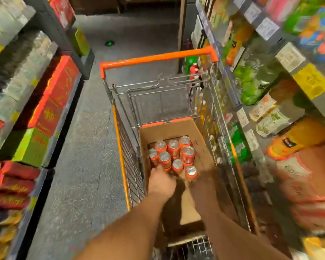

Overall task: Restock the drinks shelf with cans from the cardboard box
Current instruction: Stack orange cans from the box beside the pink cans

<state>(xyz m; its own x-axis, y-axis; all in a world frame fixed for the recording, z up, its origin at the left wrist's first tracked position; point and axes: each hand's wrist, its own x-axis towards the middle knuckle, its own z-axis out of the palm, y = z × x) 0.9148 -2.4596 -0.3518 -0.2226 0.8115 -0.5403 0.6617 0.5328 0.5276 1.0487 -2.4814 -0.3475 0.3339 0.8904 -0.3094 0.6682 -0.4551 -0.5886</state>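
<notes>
- Orange cans (174,153) with silver tops stand upright, clustered in the far half of the open cardboard box (202,147).
- The box sits inside a wire shopping trolley (131,166) with an orange handle (158,58).
- Left hand (160,182) reaches among the nearest cans; fingers hidden, so its grip cannot be told.
- Right hand (203,182) is blurred beside a can; grip unclear.
- Drinks shelf (251,113) stands just right of the trolley.

Two bare forearms, no sleeves in view; left hand (161,182), right hand (202,182) ungloved; no rings/watch seen.
</notes>
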